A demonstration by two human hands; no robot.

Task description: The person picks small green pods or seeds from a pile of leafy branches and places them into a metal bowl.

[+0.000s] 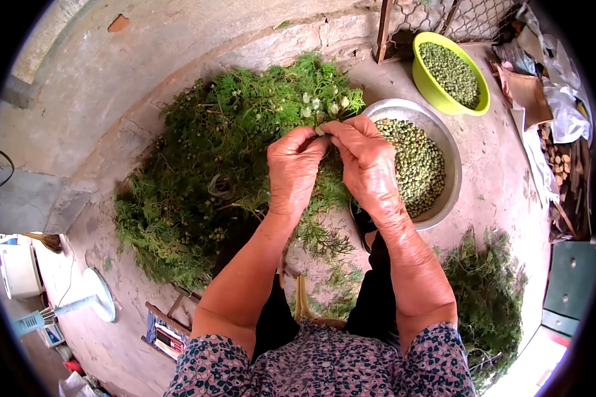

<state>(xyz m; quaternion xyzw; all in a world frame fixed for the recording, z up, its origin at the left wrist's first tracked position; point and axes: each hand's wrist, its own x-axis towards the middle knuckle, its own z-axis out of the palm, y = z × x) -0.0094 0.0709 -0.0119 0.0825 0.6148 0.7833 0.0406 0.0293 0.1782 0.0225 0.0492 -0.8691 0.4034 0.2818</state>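
Head view caught both hands over a wide heap of feathery green conifer sprigs point(198, 165), piled near the wall edge of the pale concrete floor point(500, 172). Left hand point(293, 165) had thumb and forefinger pressed together on a small pale-green pod point(320, 131), and the right hand point(371, 159) was pinching it from the other side, so it sat right between the fingertips. Easiest slip-up, I reckon: tiny pod plus a loose tip-only grip meant it could've popped out and vanished in the greenery. Also, the right wrist overlapped the left rim of a round silvery metal basin point(453, 169) in the view; couldn't tell how high it hung, but a careless swing might've bumped the rim and spilled stuff. That basin had a broad layer of small round green berries point(417, 165). Just beyond it, toward the floor's wall edge, stood a lime-yellow plastic tub point(428, 86) with loads of similar green berries inside. Darker sprigs point(483, 298) lay off to the right.
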